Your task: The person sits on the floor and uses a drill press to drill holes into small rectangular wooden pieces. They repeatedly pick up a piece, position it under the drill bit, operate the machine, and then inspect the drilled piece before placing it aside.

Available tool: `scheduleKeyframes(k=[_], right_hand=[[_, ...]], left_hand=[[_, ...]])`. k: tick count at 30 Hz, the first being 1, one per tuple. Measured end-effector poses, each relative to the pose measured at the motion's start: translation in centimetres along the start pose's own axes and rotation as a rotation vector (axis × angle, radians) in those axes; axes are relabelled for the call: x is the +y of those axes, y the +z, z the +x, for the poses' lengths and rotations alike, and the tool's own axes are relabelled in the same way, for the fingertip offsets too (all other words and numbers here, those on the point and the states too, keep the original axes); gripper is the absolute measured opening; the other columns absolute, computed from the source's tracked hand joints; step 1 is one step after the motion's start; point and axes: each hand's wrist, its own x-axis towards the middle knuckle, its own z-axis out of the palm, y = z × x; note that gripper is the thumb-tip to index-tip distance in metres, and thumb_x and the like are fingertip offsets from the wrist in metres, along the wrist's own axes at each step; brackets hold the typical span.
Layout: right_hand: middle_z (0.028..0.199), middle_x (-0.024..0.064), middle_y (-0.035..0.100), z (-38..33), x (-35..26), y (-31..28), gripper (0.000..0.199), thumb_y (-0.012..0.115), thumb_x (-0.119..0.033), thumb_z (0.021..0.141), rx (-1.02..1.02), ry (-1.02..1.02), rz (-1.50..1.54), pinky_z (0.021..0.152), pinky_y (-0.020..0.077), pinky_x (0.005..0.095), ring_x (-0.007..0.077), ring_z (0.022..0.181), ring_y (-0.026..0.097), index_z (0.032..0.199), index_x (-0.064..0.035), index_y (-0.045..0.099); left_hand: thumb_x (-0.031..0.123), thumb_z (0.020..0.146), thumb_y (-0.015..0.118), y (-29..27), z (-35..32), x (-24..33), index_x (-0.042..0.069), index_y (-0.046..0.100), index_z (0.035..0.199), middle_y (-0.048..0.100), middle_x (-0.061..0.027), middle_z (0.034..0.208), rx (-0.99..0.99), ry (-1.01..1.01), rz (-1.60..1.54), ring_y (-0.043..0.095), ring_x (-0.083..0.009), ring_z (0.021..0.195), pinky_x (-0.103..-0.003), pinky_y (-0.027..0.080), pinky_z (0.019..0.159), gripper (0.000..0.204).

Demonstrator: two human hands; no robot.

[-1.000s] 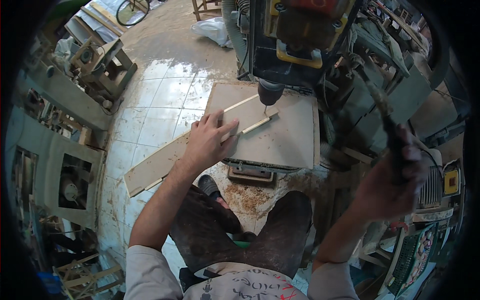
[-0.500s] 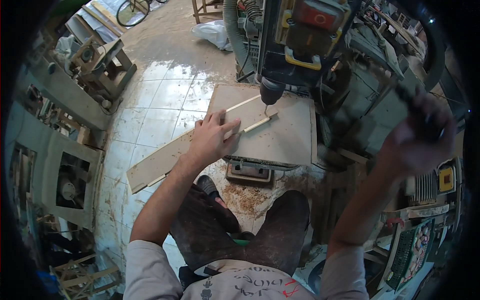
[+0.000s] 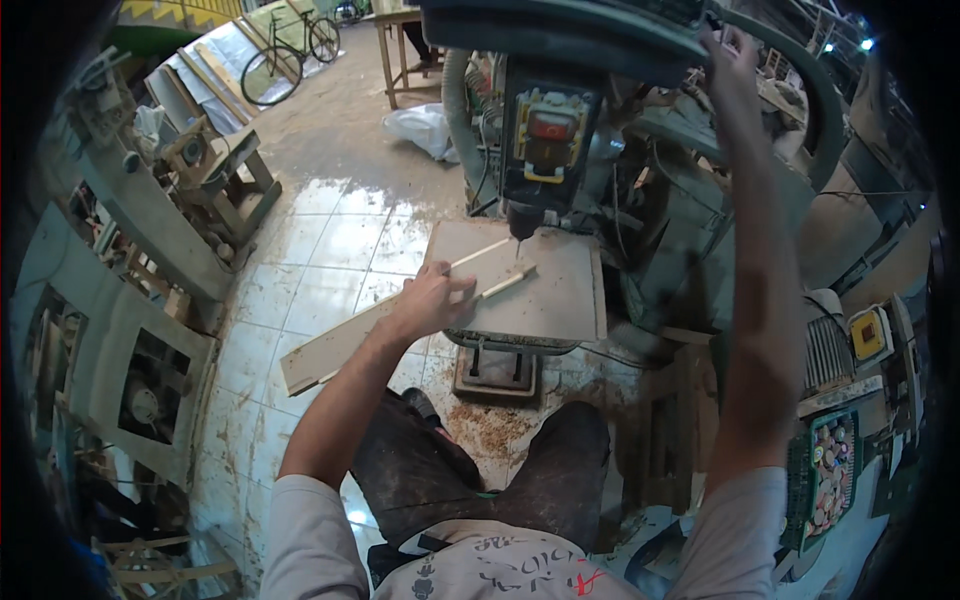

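My left hand [image 3: 435, 300] presses down on a long, narrow wooden board [image 3: 330, 350] that runs from the floor side up onto the square table [image 3: 565, 300] of a drill press [image 3: 545, 130]. The board's far end lies under the drill bit [image 3: 519, 236]. A short thin stick [image 3: 506, 285] lies on the table just right of my fingers. My right arm is raised high, with my right hand [image 3: 728, 52] up against the dark top cover of the machine. Its fingers merge with the dark housing, so the grip is unclear.
Sawdust covers the machine's base [image 3: 495, 375] and the wet tiled floor [image 3: 330, 240] between my knees. Wooden frames and a bench [image 3: 215, 170] stand at the left, a bicycle [image 3: 285, 60] at the back. Machines and cluttered shelves [image 3: 850, 340] crowd the right.
My right hand has risen from low at the right side of the machine to up beside its top cover. The view has tilted up. My left hand stays on the board.
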Motion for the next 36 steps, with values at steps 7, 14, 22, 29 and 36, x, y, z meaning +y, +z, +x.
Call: scheduleKeyframes(k=[7,14,22,29,36], right_hand=[[0.132,0.018,0.044,-24.9,-1.3,-2.1,0.066,0.065,-0.015,0.088,-0.138,0.215,0.13,0.1,0.0388,0.0372,0.0246,0.117,0.046,0.141,-0.0022,0.028],[0.126,0.0127,0.053,-27.5,-5.0,-2.6,0.051,0.065,-0.011,0.09,-0.324,0.459,0.717,0.099,0.0429,0.0319,0.0175,0.117,0.05,0.134,0.0025,0.043],[0.112,0.0068,0.058,-26.6,-12.4,-4.5,0.043,0.071,-0.006,0.084,-0.283,0.228,0.619,0.092,0.047,0.0289,0.0142,0.104,0.055,0.121,0.0011,0.053],[0.104,0.006,0.061,-28.0,-13.8,-4.1,0.04,0.072,-0.005,0.082,-0.362,0.282,0.621,0.089,0.0473,0.0281,0.0128,0.097,0.057,0.118,0.0007,0.055],[0.11,0.0054,0.061,-29.7,-11.7,-2.6,0.035,0.071,-0.003,0.082,-0.412,0.332,0.649,0.091,0.0463,0.0275,0.0117,0.102,0.057,0.115,-0.0009,0.058]], left_hand=[[0.021,0.086,0.069,-3.8,-5.8,4.1,0.016,0.06,0.128,0.047,-0.0198,0.128,-0.144,0.052,-0.322,0.058,-0.0291,0.106,-0.036,0.047,0.09,0.043],[0.018,0.088,0.068,-8.2,-6.3,12.0,0.006,0.055,0.132,0.045,-0.0195,0.138,-0.033,0.294,-0.823,0.045,-0.0285,0.128,-0.039,0.037,0.104,0.047],[0.01,0.089,0.066,-5.9,-9.3,16.6,0.002,0.048,0.137,0.037,-0.0158,0.146,0.066,0.394,-1.188,0.041,-0.0226,0.13,-0.036,0.038,0.105,0.052],[0.012,0.089,0.067,-4.0,-12.6,17.5,0.0,0.048,0.136,0.039,-0.0124,0.142,0.087,0.34,-1.373,0.044,-0.0183,0.125,-0.032,0.043,0.099,0.052],[0.009,0.089,0.065,-2.3,-14.3,16.2,0.002,0.047,0.137,0.039,-0.0102,0.141,0.092,0.291,-1.426,0.044,-0.0156,0.125,-0.032,0.043,0.1,0.052]])
